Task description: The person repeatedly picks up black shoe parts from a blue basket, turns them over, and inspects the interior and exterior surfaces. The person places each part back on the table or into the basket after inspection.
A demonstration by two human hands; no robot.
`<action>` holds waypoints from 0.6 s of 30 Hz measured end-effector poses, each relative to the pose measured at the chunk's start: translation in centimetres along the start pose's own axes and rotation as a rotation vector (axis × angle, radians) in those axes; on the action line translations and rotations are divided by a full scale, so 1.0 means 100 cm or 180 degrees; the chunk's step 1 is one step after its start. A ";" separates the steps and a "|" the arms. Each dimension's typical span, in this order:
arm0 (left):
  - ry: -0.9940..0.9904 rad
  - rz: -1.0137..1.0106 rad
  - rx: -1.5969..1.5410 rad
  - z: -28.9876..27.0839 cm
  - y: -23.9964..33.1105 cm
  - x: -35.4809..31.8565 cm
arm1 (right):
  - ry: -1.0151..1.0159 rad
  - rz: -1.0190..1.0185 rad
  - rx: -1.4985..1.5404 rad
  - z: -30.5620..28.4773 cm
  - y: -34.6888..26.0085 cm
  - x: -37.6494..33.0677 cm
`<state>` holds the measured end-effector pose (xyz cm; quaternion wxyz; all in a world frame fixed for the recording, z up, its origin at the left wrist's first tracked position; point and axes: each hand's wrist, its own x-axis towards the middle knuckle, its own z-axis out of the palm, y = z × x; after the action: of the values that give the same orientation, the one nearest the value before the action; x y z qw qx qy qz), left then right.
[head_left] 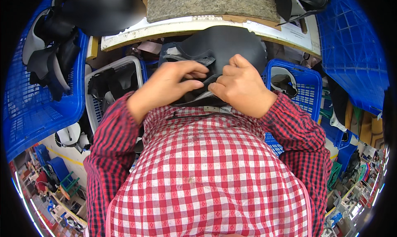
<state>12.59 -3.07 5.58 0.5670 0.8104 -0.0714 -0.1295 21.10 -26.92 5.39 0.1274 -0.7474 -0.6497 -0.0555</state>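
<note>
A large black leather piece with a stitched curved seam (237, 42), which looks like a boot upper, lies between my body and the table edge. Its near side shows folded layers and a pale lining edge. My right hand (242, 86) is closed, with thumb and index finger pinching the folded edge of the piece. Beside it, my left hand (173, 81) hovers over the opening, its fingers curved and its thumb apart from them. Nothing shows between the left fingers, though the fingertips are slightly blurred.
Ahead stands a white table (124, 35) bearing a rough grey stone slab (213, 4). Blue crates (74, 106) with black pieces flank me on the left. A pale basket (92, 108) stands nearer, and a smaller blue crate (308, 77) is at right.
</note>
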 end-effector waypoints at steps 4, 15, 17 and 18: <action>0.0084 -0.0564 -0.0598 0.031 -0.036 0.013 | 0.0155 0.1070 0.1364 0.015 0.003 -0.004; -0.0011 -0.0873 -0.1456 0.029 -0.034 0.011 | 0.0085 0.3331 0.4274 0.034 -0.003 -0.027; -0.0014 -0.0861 -0.1493 0.026 -0.033 0.012 | 0.0060 0.3297 0.4135 0.031 -0.004 -0.023; -0.0018 -0.0918 -0.1422 0.026 -0.031 0.011 | 0.0034 0.3297 0.4179 0.030 -0.004 -0.022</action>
<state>12.84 -4.58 1.66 0.7073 0.6666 0.0736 -0.2238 20.09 -28.22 1.95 0.5494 -0.7251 -0.1237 0.3963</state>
